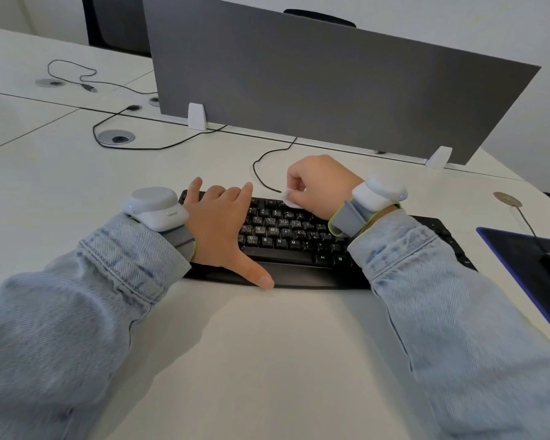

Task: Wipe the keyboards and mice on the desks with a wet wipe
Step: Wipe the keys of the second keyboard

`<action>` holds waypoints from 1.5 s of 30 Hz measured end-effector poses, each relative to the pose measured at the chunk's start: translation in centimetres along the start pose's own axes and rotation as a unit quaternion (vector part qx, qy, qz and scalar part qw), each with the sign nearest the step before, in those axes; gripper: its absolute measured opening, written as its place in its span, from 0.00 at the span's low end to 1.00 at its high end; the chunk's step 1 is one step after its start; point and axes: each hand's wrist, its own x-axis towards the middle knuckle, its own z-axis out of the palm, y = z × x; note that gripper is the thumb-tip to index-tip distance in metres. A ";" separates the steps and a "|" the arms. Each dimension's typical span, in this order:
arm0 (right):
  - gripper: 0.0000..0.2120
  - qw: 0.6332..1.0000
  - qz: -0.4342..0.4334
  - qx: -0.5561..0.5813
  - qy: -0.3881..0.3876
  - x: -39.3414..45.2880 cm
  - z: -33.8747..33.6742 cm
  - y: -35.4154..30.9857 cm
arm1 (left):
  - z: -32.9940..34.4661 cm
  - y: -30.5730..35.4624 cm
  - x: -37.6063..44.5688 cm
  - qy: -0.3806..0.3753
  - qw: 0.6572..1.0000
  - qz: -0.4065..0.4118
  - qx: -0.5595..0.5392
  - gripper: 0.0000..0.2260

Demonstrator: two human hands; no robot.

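Your left hand (218,230) lies flat and spread on the keyboard (286,231), fingers straight over the far left keys, thumb angled out along the palm rest toward 5 o'clock. Grip there is wide, holding nothing. Likely reason: it pins the keyboard so it won't slide on the surface (267,344) while you scrub.

Your right hand (321,185) is curled, grip narrow, pinching a small folded wet wipe (289,198) between thumb and fingertips. The wipe touches the top key row near the keyboard's middle, at 12 o'clock of the board. A tight pinch on a small wad probably lets you press into the gaps between keys instead of skating over them.

The keyboard sits at the centre of the surface, its cable (261,166) running off toward 12 o'clock under the grey divider panel (331,90). The right end of the board is partly hidden by your sleeve (426,281).

At 3 o'clock, a dark mouse pad (521,268) with a dark shape on it at the frame edge: probably the mouse, too cut off to be sure. It sits well apart from both hands.

Judgement: keyboard wipe under way on the upper rows, lower rows and the mouse likely still to do.
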 end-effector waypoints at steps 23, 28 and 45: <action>0.09 0.992 0.070 -0.003 -0.109 -4.1 -2.9 3.7 | 0.3 0.0 0.0 0.016 1.000 0.023 -0.014 0.72; 0.07 0.995 0.049 -0.008 -0.085 -3.4 -1.6 3.4 | 0.3 0.0 0.1 0.012 1.000 0.023 -0.012 0.72; 0.07 0.988 0.091 0.123 -0.017 -8.2 -1.7 4.3 | 0.2 0.5 0.0 0.013 0.999 0.040 -0.028 0.71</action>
